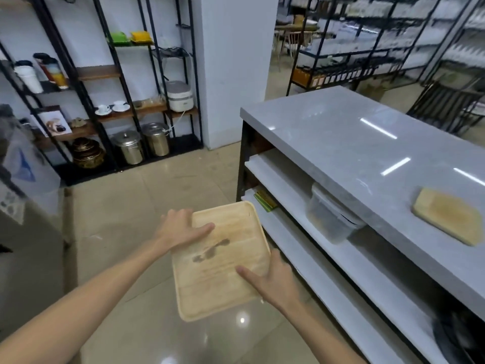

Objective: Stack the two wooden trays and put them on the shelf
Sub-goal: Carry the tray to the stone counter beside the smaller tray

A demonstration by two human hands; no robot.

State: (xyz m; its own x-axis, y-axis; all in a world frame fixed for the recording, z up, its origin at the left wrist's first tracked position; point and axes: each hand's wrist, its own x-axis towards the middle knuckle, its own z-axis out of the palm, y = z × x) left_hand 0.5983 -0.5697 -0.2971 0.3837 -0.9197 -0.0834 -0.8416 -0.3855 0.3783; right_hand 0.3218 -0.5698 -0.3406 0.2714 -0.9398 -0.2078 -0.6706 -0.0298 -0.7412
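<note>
I hold a pale square wooden tray point(223, 269) with a dark stain over the floor, in front of the counter's open shelves. My left hand point(181, 229) grips its far left edge, thumb on top. My right hand point(273, 279) grips its right edge, thumb lying on the tray's face. I cannot tell whether a second tray lies beneath it. Another flat wooden tray or board point(446, 215) rests on the grey countertop point(354, 143) at the right.
White shelves point(288, 179) under the counter hold a clear plastic container point(330, 216) and a green-yellow item point(265, 200). A black metal rack point(126, 101) with steel pots, cups and a rice cooker stands at the back left. The floor is glossy tile.
</note>
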